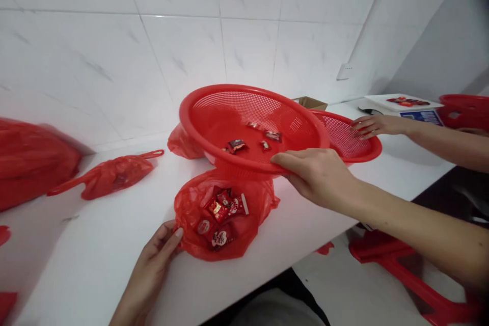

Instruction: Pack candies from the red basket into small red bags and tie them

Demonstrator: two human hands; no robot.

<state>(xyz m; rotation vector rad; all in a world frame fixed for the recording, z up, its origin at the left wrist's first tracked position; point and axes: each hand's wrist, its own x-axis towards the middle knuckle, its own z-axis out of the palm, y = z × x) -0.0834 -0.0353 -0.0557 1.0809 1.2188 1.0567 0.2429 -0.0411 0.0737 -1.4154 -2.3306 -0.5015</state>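
My right hand (317,178) grips the rim of a red plastic mesh basket (244,112), holding it tilted above a red plastic bag (194,214). Several red-wrapped sweets (237,146) lie inside the basket. The bag's mouth sits open on the white counter (95,265), with more wrapped sweets (221,214) inside it. My left hand (153,265) holds the bag's near edge. A co-worker's hand (376,126) rests on the rim of a second red mesh basket (344,137), which sits partly behind the first.
Two more red plastic bags (110,175) (30,163) lie at the counter's left. At the back right stands a digital scale (420,117) bearing a white tray of sweets. Nearby are a red basket (464,112) and a cardboard box (311,103). Tiled walls bound the counter; a red stool (401,260) stands below.
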